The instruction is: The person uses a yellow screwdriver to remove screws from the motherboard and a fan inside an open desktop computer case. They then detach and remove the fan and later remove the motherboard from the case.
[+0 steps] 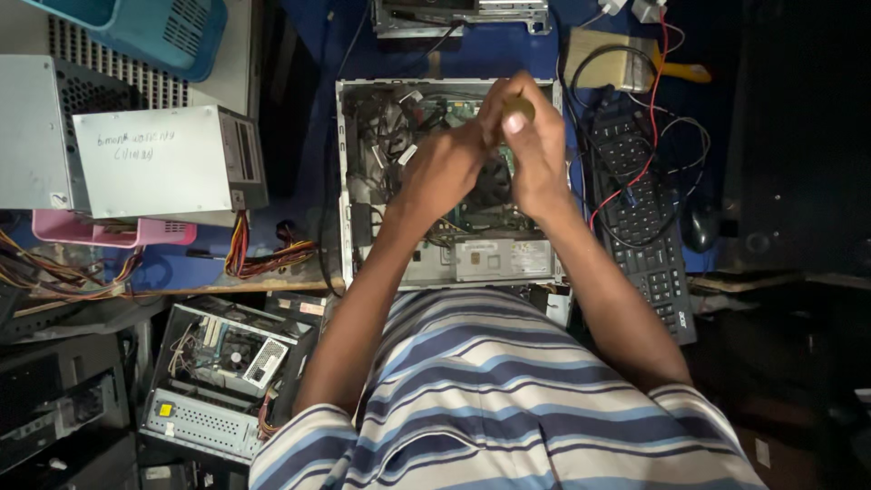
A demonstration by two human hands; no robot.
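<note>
The person stood over one open computer case [363, 181] at twelve o'clock; the right hand [535, 150] was closed around a yellowish tool handle [519, 109], and the left hand [445, 163] was pressed against it. It seemed a screw inside was being turned, which calls for steady downward pressure. One keyboard [649, 236] lay at three o'clock, and one grey box [168, 161] at nine.

Computer repair workshop: opened PC case [449, 181], loose power supply [168, 161], keyboard [646, 227], cables, spare parts etc. crowding the bench.

matt grey metal computer case [345, 181], glossy black plastic keyboard [649, 245], soft striped cloth shirt [508, 399].
</note>
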